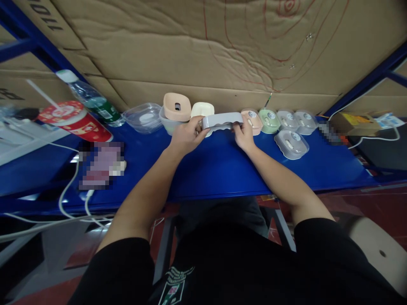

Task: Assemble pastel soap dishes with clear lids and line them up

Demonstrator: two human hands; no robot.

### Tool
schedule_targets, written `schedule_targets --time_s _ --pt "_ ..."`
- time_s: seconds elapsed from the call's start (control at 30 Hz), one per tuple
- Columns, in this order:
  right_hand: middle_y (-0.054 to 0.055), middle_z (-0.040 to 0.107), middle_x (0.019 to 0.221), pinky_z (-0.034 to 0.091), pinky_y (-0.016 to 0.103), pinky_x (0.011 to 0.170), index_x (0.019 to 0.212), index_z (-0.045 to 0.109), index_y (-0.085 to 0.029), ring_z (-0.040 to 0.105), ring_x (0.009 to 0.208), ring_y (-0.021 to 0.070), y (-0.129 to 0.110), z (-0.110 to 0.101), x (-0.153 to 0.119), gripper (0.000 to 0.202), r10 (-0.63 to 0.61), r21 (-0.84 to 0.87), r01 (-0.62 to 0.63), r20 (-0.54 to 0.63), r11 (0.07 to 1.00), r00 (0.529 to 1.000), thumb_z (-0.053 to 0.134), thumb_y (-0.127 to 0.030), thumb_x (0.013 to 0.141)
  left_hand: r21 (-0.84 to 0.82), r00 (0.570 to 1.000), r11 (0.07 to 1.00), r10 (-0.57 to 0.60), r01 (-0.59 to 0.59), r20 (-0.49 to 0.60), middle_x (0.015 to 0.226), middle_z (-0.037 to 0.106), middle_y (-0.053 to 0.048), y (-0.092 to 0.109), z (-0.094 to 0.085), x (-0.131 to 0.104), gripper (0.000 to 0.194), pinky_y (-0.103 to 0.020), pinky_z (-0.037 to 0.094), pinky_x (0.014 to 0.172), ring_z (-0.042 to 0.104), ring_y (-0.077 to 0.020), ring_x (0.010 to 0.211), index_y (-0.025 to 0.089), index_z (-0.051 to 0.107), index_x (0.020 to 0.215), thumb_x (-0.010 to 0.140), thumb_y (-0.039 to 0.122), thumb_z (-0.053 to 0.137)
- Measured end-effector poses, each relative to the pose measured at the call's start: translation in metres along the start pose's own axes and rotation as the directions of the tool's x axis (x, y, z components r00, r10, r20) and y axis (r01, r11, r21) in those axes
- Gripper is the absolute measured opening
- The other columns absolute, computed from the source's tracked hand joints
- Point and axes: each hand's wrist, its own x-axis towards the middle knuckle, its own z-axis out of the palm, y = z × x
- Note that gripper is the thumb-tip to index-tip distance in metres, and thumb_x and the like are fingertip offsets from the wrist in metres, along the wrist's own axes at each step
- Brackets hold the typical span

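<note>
Between my two hands a grey plastic lid (222,120) with a wavy lower edge is held up above the blue table, tilted so its side faces me. My left hand (187,134) grips its left end with thumb and fingers. At the opposite end my right hand (244,134) pinches the rim. Behind it, partly hidden, stands a cream lid (202,109). Left of that, a peach lid with a slot (177,106) sits on top of a translucent container (171,126). Clear plastic containers (144,116) lie farther left.
On the right stand a peach box (254,123), a green box (269,121) and several grey boxes (291,145) with clear tops. A red cup with straw (85,125), a bottle (101,108) and white cables (68,186) occupy the left. Cardboard (165,51) walls the back of the blue table (219,178).
</note>
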Motion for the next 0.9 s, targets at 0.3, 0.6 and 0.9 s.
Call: schedule_targets --time_s 0.3,0.6,0.9 --pt "0.007 0.075 0.106 0.068 0.050 0.091 0.138 0.061 -0.030 0.074 0.096 0.0256 0.0062 0.0006 -0.0003 0.050 -0.029 -0.046 0.030 0.029 0.998 0.999 0.039 -0.066 0.111 -0.013 1.000 1.000 -0.017 0.017 0.006 0.086 0.077 -0.004 0.0030 -0.0029 0.0000 0.041 -0.033 0.053 0.068 0.071 -0.0213 0.076 0.022 0.068 0.130 0.096 0.044 0.073" --pt "0.009 0.076 0.111 0.067 0.050 0.090 0.134 0.062 -0.027 0.074 0.095 0.0258 0.0006 -0.0013 -0.0005 0.047 -0.021 -0.033 0.021 0.024 0.999 1.000 0.041 -0.062 0.110 0.006 0.999 1.000 -0.031 0.031 0.030 0.086 0.076 -0.005 0.0040 -0.0027 -0.0001 0.039 -0.032 0.050 0.067 0.070 -0.0206 0.074 0.022 0.067 0.127 0.095 0.043 0.075" --pt "0.007 0.076 0.106 0.067 0.051 0.091 0.127 0.065 -0.027 0.074 0.093 0.0256 0.0043 -0.0004 0.0003 0.038 -0.040 0.012 0.040 0.009 0.999 0.999 0.045 -0.052 0.108 -0.004 0.999 1.000 -0.031 0.031 0.032 0.083 0.075 -0.004 0.0020 -0.0011 0.0004 0.033 -0.031 0.048 0.063 0.068 -0.0201 0.071 0.023 0.066 0.119 0.093 0.042 0.075"
